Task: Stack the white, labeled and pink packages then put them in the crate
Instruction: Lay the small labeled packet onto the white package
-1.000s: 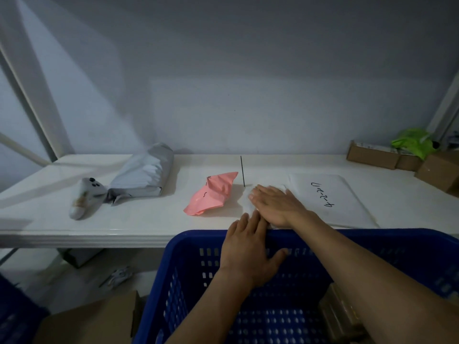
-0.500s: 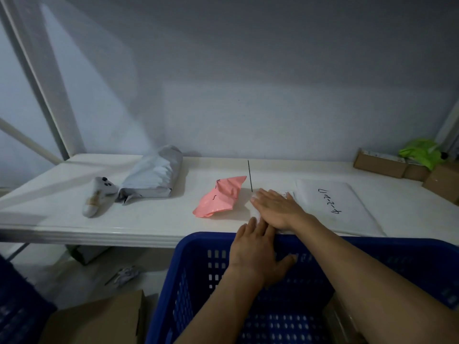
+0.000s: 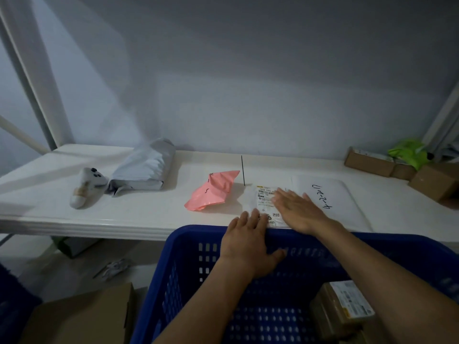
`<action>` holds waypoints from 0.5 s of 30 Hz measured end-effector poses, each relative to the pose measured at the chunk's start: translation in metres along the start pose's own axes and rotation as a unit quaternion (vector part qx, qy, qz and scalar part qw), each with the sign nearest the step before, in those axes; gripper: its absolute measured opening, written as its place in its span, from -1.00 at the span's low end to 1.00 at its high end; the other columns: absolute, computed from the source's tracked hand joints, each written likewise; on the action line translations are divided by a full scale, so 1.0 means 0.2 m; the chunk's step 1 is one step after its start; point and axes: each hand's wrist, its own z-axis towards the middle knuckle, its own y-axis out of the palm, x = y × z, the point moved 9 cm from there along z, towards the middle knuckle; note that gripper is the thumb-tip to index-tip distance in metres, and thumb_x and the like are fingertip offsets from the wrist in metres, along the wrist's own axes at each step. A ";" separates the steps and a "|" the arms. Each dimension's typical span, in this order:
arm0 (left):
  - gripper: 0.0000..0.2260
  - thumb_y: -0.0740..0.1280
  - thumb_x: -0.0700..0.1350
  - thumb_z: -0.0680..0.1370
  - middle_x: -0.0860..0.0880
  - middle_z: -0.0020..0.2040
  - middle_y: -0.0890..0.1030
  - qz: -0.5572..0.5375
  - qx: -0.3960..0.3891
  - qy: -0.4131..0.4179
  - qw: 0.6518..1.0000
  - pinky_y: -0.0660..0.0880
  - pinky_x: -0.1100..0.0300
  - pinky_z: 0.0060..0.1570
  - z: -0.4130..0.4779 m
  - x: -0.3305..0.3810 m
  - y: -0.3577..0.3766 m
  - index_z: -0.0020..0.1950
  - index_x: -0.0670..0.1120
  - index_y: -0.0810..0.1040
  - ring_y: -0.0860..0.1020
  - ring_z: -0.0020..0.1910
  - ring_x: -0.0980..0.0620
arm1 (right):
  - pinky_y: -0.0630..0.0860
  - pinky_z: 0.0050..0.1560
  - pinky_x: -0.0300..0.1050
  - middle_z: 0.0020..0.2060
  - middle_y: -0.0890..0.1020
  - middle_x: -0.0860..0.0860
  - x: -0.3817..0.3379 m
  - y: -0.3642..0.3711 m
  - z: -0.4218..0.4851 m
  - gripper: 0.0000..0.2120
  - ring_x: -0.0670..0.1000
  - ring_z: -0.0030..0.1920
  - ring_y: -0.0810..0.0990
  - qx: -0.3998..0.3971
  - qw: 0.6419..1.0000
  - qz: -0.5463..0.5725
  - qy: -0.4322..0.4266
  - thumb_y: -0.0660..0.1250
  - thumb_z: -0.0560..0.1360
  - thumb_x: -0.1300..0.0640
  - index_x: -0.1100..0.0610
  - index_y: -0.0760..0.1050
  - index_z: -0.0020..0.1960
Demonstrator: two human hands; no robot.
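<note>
Right hand (image 3: 296, 211) laid flat, fingers spread, on the labeled package (image 3: 266, 197) at the table's (image 3: 139, 214) front edge, nothing gripped; left hand (image 3: 246, 242) open over the crate (image 3: 191, 247) rim; white package (image 3: 340, 202) touching on the right; pink package (image 3: 211, 192) just left.

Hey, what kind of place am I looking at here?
Probably a parcel sorting or storage room: mailer bags such as the pink package and a labeled package lie on a white shelf, with cardboard boxes at its end and a blue crate in front.
</note>
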 end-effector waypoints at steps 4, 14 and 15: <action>-0.15 0.15 0.40 0.58 -0.07 0.72 -0.07 0.001 -0.004 0.000 1.000 -0.13 -0.04 0.62 0.00 -0.01 0.00 0.70 -0.01 -0.08 -0.08 0.69 -0.12 | -0.21 0.65 0.12 0.70 -0.02 -0.11 0.06 -0.02 0.06 -0.41 -0.05 0.68 -0.11 0.006 1.000 -0.016 0.025 -0.25 0.73 -0.18 -0.01 -0.06 0.70; -0.13 0.13 0.39 0.59 -0.08 0.72 -0.08 -0.012 0.003 0.002 1.000 -0.11 -0.02 0.63 0.01 -0.01 -0.01 0.71 -0.06 -0.11 -0.08 0.69 -0.09 | -0.21 0.66 -0.02 0.66 0.07 -0.21 -0.07 0.07 -0.48 -0.23 -0.21 0.65 -0.02 0.037 0.996 -0.030 -0.080 -0.37 0.56 -0.33 -0.09 0.04 0.69; -0.12 0.12 0.40 0.58 -0.07 0.72 -0.08 -0.013 0.001 0.001 1.000 -0.12 -0.02 0.62 0.00 -0.01 0.00 0.70 -0.07 -0.11 -0.09 0.69 -0.09 | -0.20 0.66 0.00 0.66 0.10 -0.21 -0.03 0.06 -0.47 -0.22 -0.19 0.65 0.00 0.040 0.996 -0.040 -0.070 -0.37 0.55 -0.33 -0.10 0.08 0.68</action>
